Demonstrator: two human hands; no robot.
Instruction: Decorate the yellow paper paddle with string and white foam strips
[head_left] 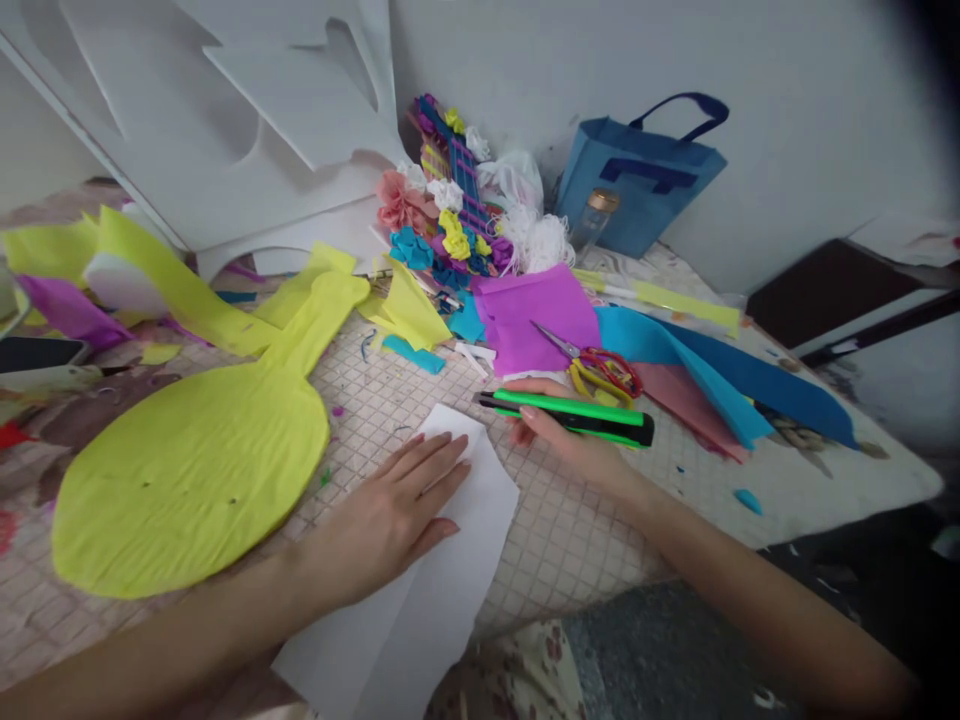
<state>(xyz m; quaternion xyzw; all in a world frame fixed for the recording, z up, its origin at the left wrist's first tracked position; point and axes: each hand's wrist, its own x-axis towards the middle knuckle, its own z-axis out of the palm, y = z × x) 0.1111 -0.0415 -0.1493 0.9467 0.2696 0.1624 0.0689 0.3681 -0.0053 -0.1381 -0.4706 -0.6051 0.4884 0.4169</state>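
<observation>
While the left grip (405,500) lies open and flat, fingers together, on the upper part of the white sheet (450,570), the right grip (574,450) is closed round a green-and-black cutter (604,421). Sheet: pale, angular, on the near middle of the bench (559,540), its lower end at the near edge. Step in hand, as judged: sheet steadied, cutter held just beyond its upper right edge, not seen touching it; blade exposure, cannot tell. Any stroke would call for a firm left press, with fingertips out of the blade's line. Room: gridded cover visible right of the sheet, towards the right forearm; narrower on the left, where a yellow cutout (195,460) lies. Far side, near the right grip: scissors (556,341), partly on purple paper (521,305). Right: blue paper (757,380). Rear: paper flowers (454,235), jar (592,222), blue bag (637,200); white board (180,140), rear left.
</observation>
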